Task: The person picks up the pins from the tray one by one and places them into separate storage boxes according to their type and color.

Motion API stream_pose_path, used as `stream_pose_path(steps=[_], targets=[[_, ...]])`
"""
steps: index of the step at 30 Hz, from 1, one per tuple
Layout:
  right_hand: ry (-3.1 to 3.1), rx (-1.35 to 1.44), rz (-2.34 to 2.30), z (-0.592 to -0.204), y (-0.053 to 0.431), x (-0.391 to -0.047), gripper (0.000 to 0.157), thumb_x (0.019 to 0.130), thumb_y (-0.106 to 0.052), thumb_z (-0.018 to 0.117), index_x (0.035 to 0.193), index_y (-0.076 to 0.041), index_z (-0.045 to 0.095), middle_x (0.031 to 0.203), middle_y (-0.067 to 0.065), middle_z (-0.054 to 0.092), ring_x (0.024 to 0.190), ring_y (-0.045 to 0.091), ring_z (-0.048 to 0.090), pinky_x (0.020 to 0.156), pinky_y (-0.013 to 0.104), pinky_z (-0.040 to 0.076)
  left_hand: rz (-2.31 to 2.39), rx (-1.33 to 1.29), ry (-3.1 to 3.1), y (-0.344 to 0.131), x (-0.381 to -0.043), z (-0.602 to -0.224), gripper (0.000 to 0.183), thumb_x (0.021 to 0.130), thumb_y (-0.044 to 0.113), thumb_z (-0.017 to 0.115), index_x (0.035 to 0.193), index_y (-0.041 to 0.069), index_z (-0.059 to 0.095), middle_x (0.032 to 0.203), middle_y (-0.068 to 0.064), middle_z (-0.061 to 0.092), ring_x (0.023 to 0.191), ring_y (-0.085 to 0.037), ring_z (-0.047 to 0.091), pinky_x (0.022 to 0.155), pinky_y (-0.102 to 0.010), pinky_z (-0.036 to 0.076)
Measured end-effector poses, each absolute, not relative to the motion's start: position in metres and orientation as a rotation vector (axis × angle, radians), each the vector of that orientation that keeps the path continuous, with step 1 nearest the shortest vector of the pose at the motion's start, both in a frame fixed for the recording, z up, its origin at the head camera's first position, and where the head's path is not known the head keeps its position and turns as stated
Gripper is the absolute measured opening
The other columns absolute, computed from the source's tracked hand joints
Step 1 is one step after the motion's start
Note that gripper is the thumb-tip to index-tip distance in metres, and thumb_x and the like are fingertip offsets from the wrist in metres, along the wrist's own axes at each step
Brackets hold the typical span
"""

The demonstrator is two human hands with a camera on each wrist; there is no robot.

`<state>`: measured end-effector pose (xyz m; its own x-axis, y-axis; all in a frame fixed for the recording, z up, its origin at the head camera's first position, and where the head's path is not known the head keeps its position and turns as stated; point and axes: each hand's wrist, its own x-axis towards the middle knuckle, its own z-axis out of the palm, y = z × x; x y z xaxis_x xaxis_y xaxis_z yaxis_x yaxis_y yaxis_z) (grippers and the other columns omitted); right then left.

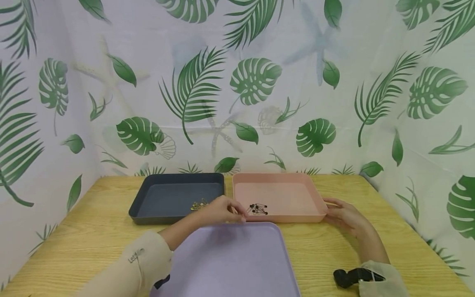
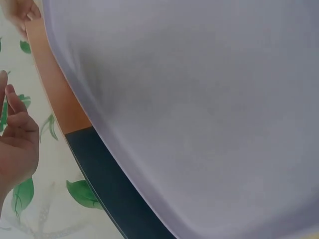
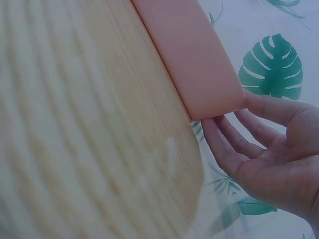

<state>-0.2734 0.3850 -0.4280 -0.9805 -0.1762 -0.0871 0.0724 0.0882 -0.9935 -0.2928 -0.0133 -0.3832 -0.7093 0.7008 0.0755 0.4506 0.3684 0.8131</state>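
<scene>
My left hand (image 1: 222,209) hovers at the front left corner of the pink tray (image 1: 278,218), fingers bent and tips close together. In the left wrist view that hand (image 2: 19,144) shows at the left edge; whether a small thing sits between its fingertips I cannot tell. Several safety pins with black heads (image 1: 257,209) lie in the pink tray, near those fingertips. Gold safety pins (image 1: 199,204) lie in the dark blue tray (image 1: 159,220), partly behind my left wrist. With fingers extended, my right hand (image 1: 346,216) touches the pink tray's right end.
A lilac tray (image 1: 237,264) lies in front of both smaller trays, partly under my left forearm. All stand on a wood-grain table (image 1: 319,251). A leaf-patterned cloth (image 1: 256,82) hangs behind and at both sides. Black straps (image 1: 356,276) circle the wrists.
</scene>
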Motion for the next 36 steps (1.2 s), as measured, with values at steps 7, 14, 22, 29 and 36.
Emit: stream_pose_path(steps=[7, 14, 22, 29, 36], targets=[[2.185, -0.105, -1.994, -0.426, 0.386, -0.274, 0.058, 0.095, -0.004, 0.049, 0.141, 0.010, 0.017, 0.128, 0.020, 0.046, 0.101, 0.018, 0.057, 0.088, 0.036, 0.045, 1.101, 1.207, 2.089, -0.029, -0.269, -0.385, 0.016, 0.082, 0.006, 0.068, 0.096, 0.009, 0.073, 0.091, -0.001, 0.066, 0.069, -0.014, 0.055, 0.060, -0.021, 0.045], [2.183, -0.105, -1.996, -0.423, 0.386, -0.272, 0.060, 0.094, -0.004, 0.050, 0.141, 0.011, 0.015, 0.127, 0.019, 0.046, 0.099, 0.016, 0.058, 0.089, 0.036, 0.045, 0.896, 1.333, 1.817, -0.034, -0.253, -0.391, 0.019, 0.078, 0.000, 0.071, 0.097, -0.001, 0.071, 0.086, 0.005, 0.064, 0.076, -0.009, 0.056, 0.066, -0.019, 0.047], [2.180, -0.117, -1.997, -0.424, 0.386, -0.274, 0.060, 0.094, -0.004, 0.049, 0.141, 0.012, 0.014, 0.125, 0.017, 0.047, 0.099, 0.016, 0.058, 0.089, 0.036, 0.044, 0.698, 1.358, 1.618, -0.029, -0.237, -0.400, 0.020, 0.076, -0.004, 0.071, 0.096, -0.005, 0.069, 0.075, 0.005, 0.059, 0.071, 0.002, 0.052, 0.063, -0.013, 0.044], [2.184, -0.092, -1.990, -0.425, 0.384, -0.272, 0.060, 0.094, -0.005, 0.050, 0.141, 0.010, 0.015, 0.129, 0.020, 0.044, 0.100, 0.016, 0.057, 0.089, 0.036, 0.044, 0.620, 1.379, 1.606, -0.029, -0.225, -0.407, 0.020, 0.074, -0.013, 0.068, 0.094, -0.011, 0.067, 0.073, -0.003, 0.058, 0.069, 0.006, 0.049, 0.068, -0.012, 0.045], [2.155, -0.090, -2.007, -0.426, 0.385, -0.272, 0.061, 0.094, -0.005, 0.051, 0.142, 0.010, 0.015, 0.127, 0.017, 0.047, 0.099, 0.016, 0.058, 0.089, 0.037, 0.044, 0.601, 1.495, 1.702, -0.030, -0.220, -0.414, 0.012, 0.075, -0.012, 0.068, 0.086, -0.009, 0.069, 0.072, -0.003, 0.059, 0.067, 0.008, 0.046, 0.067, -0.013, 0.047]])
